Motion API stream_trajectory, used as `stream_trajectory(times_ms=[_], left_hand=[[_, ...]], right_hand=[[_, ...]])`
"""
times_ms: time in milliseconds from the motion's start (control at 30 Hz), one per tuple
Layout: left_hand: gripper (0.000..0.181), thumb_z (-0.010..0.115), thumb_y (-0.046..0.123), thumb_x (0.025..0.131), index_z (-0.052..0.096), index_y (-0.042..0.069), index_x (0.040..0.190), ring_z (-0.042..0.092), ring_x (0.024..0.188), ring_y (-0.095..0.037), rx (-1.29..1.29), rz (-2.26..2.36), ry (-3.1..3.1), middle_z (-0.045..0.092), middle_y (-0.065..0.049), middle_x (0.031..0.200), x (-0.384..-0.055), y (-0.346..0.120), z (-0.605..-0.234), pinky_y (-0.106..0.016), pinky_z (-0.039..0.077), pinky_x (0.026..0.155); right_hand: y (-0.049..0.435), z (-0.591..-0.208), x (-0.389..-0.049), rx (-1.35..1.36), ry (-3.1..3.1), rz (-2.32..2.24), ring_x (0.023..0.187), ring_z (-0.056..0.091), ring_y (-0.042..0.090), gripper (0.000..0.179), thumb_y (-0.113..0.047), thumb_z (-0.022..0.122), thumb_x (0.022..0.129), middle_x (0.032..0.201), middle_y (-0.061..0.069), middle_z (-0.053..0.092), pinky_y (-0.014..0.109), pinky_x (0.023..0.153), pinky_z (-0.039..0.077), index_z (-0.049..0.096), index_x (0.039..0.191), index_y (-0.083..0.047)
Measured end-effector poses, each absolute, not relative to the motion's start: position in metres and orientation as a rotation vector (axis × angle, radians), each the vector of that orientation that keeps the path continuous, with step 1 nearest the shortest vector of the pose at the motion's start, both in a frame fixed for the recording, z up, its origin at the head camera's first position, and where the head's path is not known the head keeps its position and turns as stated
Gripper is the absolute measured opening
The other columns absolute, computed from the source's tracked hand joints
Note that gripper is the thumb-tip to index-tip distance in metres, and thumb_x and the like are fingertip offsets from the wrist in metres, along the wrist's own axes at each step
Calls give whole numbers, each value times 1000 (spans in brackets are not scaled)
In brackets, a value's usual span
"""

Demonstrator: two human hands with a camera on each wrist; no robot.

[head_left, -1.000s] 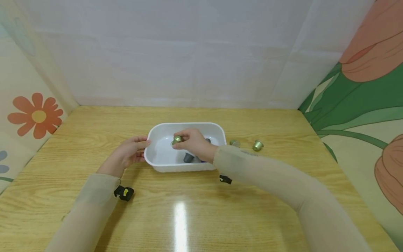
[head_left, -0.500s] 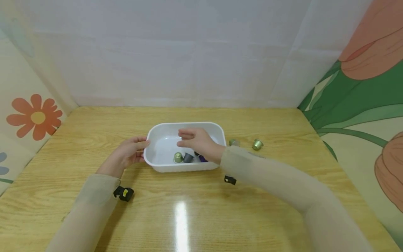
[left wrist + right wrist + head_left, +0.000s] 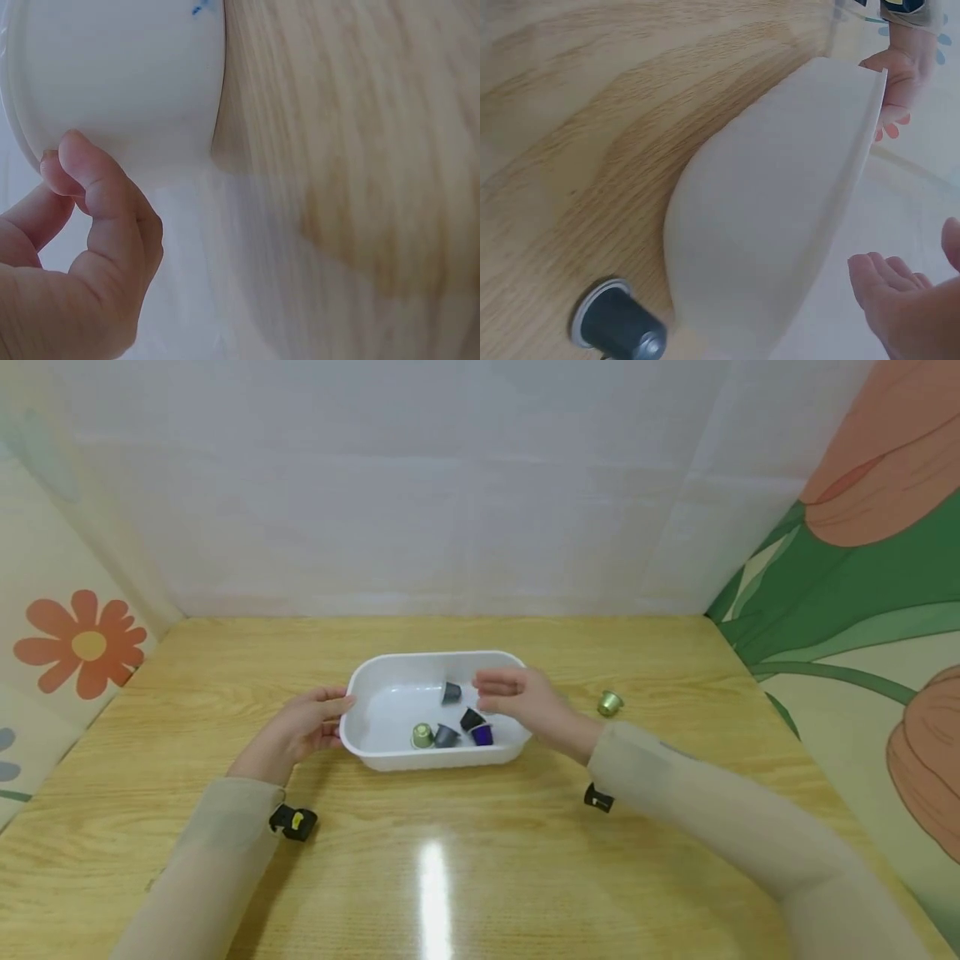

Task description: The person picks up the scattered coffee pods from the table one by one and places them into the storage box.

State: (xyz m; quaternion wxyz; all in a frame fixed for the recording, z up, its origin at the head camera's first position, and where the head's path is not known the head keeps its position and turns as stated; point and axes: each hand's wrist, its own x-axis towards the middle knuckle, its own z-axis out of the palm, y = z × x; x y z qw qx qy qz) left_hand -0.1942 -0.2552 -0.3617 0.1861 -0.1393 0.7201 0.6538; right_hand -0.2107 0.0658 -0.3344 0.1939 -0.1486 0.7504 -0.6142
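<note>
A white plastic tub (image 3: 390, 760) stands on the wooden table. My left hand (image 3: 307, 722) holds its left rim, thumb at the top edge and fingers against the outer wall (image 3: 127, 82). Several coffee capsules lie inside: a green capsule (image 3: 422, 736), a grey capsule (image 3: 447, 737), another grey capsule (image 3: 452, 693), a black capsule (image 3: 472, 719) and a purple capsule (image 3: 482, 735). Over the tub's right end hovers my right hand (image 3: 528, 702), fingers extended and nothing in them. A gold-green capsule (image 3: 610, 702) lies on the table, to the right of that hand.
The right wrist view shows a dark capsule (image 3: 622, 322) on the table beside the tub's end wall. Wood-grain table (image 3: 360, 877) surrounds the tub. A white cloth (image 3: 450, 527) hangs behind, and flower-patterned panels (image 3: 847, 610) flank both sides.
The right hand let go of a green capsule, which now sits near the tub's front wall, then moved right to the tub's right end. The left hand has stayed at the rim.
</note>
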Motion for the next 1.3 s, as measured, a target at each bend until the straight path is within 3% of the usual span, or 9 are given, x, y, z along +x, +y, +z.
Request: stream_trajectory(times_ms=[167,467,867,1300], left_hand=[[41,51,22,106,39,3,140,59,73,-9,-387,1846,2022,58,5,89,-194,-255,-362,-22,56,63],[51,50,23,106,32,-1,147,59,72,-8,-372,1859,2013,58,6,88,-194,-257,-363,-22,55,63],[55,49,23,107,27,-2,150,60,73,-9,-375,1844,2025,58,5,90,-195,-257,-363,-22,56,64],[56,49,24,107,27,-2,151,59,75,-8,-379,1831,2035,58,6,90,-194,-256,-363,-22,55,64]], right_hand=[[85,-334,-208,-360,2139,-1691,133,53,31,51,-3,64,97,145,17,53,40,113,41,48,145,2],[110,-335,-209,-323,2205,-1698,133,53,31,50,-1,65,96,144,16,55,38,111,43,50,143,3],[144,-334,-211,-310,2269,-1687,135,51,34,53,-7,64,98,147,18,51,45,116,36,46,147,0],[178,-341,-216,-223,2408,-1630,136,49,36,53,-12,62,100,151,17,47,46,113,40,44,149,-3]])
